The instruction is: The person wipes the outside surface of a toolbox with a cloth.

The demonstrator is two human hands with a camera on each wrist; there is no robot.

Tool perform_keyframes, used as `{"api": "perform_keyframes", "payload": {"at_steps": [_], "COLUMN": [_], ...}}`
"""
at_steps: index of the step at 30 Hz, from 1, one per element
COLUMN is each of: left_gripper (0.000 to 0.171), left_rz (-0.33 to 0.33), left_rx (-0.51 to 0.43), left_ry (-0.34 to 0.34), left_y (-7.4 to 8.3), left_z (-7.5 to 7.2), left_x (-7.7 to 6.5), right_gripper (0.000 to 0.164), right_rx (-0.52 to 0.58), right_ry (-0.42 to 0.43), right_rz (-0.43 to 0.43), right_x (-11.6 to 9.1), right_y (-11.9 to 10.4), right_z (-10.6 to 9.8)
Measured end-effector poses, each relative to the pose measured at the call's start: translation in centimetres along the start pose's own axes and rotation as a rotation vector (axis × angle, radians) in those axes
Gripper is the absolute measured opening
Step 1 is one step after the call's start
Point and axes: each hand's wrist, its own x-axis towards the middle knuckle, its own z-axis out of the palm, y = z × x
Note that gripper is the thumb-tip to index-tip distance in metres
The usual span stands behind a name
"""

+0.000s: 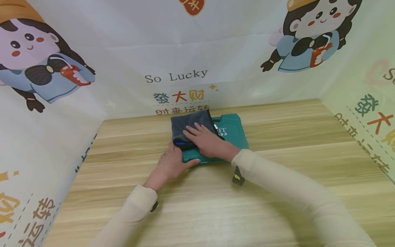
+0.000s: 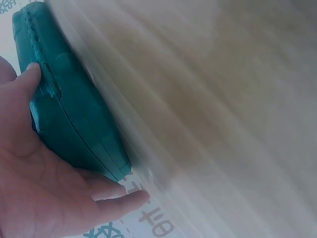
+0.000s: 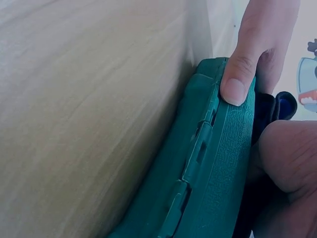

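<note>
A teal green plastic case (image 1: 236, 132) with white lettering lies on the wooden table. Over its left part is spread a folded dark grey cloth (image 1: 182, 125) with black edging and a bit of blue at the fold. My right hand (image 1: 208, 140) rests on the cloth, fingers stretched out and pressing it against the lid. At the case's front left corner, my left hand (image 1: 171, 163) holds the case, thumb along the front edge and fingers round the left side. The left wrist view shows that thumb on the seam of the case (image 2: 74, 109).
The wooden table (image 1: 203, 206) reaches forward to a white printed sheet (image 1: 123, 61) hung as a wall close behind the case. Similar printed sheets close off the left and right sides. A small black strap end (image 1: 238, 178) hangs below the right wrist.
</note>
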Motion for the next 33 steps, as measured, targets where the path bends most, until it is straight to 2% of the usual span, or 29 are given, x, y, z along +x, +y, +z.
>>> {"api": "perform_keyframes", "payload": {"at_steps": [5,10,16,26,33], "left_gripper": [0.1,0.1,0.097,0.112,0.116], "left_rz": [0.022,0.016,0.015,-0.021,-0.011], "left_rx": [0.028,0.045,0.022,-0.076,-0.119], "left_ry": [0.015,0.01,0.008,0.016,0.059], "left_y": [-0.2,-0.3,-0.3,-0.1,0.0], "left_z": [-0.1,-0.1,0.0,0.3,0.2], "left_x": [0.0,-0.1,-0.2,-0.6,-0.8], "right_gripper": [0.06,0.061,0.063,0.058,0.056], "right_rx": [0.01,0.014,0.009,0.047,0.078], "right_ry": [0.006,0.01,0.015,-0.005,0.01], "right_rz": [-0.028,-0.06,-0.084,-0.137,-0.177], "right_x": [-0.3,-0.7,-1.3,-2.2,-2.5], "right_y": [-0.2,-0.5,-0.6,-0.4,-0.3], "right_z": [0.0,0.0,0.1,0.2,0.0]}}
